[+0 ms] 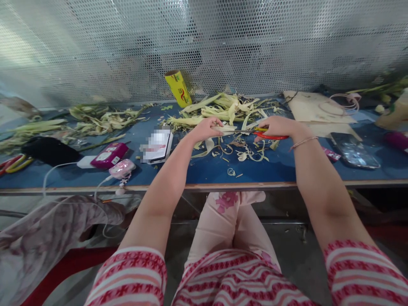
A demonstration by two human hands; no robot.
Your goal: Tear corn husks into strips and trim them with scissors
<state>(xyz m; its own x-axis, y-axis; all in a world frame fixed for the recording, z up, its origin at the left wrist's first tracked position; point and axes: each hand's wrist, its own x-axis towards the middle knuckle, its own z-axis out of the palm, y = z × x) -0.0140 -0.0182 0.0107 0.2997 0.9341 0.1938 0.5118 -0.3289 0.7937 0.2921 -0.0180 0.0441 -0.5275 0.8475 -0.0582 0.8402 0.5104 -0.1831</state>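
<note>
My left hand (206,129) pinches a pale green leaf strip (228,128), thumb and fingertips closed on its end. In my right hand (278,126) is a pair of scissors (274,137) with red and yellow handles. The blades point left and meet the strip between my hands; whether they are parted is too small to tell. Just behind lies a heap of pale leaf pieces (223,109). Thin curled trimmings (244,154) are scattered on the blue table (210,172) below my hands.
A yellow tube (178,88) leans by the perforated metal screen (134,55). On the left are a phone (157,145), a purple box (111,154), a black pouch (49,151) and another leaf heap (102,121). Brown paper (314,108) and a dark phone (353,150) lie right.
</note>
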